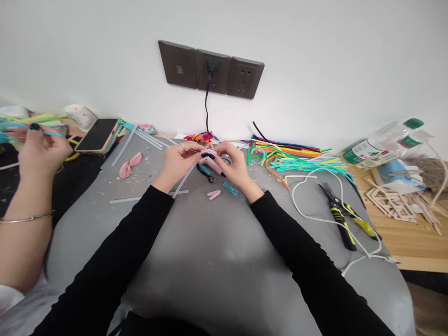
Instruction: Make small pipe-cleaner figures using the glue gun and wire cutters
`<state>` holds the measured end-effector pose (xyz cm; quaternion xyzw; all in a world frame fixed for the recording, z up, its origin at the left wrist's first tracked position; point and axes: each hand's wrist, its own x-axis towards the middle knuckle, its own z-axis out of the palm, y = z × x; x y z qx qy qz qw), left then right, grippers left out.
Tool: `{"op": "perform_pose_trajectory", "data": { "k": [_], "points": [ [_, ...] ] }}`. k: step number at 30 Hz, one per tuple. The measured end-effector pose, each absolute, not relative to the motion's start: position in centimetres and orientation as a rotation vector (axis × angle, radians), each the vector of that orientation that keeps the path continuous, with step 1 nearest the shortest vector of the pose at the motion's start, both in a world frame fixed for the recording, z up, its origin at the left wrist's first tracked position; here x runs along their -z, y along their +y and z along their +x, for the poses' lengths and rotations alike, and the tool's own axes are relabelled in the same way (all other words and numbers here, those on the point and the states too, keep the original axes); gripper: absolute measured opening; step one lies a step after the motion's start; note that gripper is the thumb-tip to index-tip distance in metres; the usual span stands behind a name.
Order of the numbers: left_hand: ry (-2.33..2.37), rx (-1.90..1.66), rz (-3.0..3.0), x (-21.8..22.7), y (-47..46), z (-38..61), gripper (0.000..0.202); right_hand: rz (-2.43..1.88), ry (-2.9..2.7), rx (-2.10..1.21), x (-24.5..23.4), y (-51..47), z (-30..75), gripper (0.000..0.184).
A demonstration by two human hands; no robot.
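While both black-sleeved arms reach forward over the grey mat (pixel 217 252), the left hand (pixel 178 161) and the right hand (pixel 234 165) meet just below the wall sockets (pixel 211 70), fingertips pinched together on a small pink piece (pixel 209 158). Below that pink piece lie small scissors (pixel 206 171), a pink scrap (pixel 213 194) and a blue scrap (pixel 230 188). Far left of it, a co-worker's hand (pixel 40 151) grips coloured strips, while pliers (pixel 341 217) and a pile of coloured sticks (pixel 297 158) lie to its right.
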<state>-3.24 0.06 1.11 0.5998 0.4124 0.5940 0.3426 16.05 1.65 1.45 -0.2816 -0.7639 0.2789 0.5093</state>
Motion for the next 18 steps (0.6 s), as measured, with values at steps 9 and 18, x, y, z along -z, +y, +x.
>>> {"op": "perform_pose_trajectory", "data": {
  "k": [9, 18],
  "points": [
    [1.094, -1.583, 1.577, -1.0, 0.3, -3.3, 0.037, -0.706, -1.813, -0.679, -0.4, 2.4, 16.2, 0.028],
    [1.118, -1.567, 1.628, -0.9, 0.4, -3.6, 0.030, -0.667, -1.864, -0.599, -1.2, 2.2, 16.3, 0.024]
  ]
}}
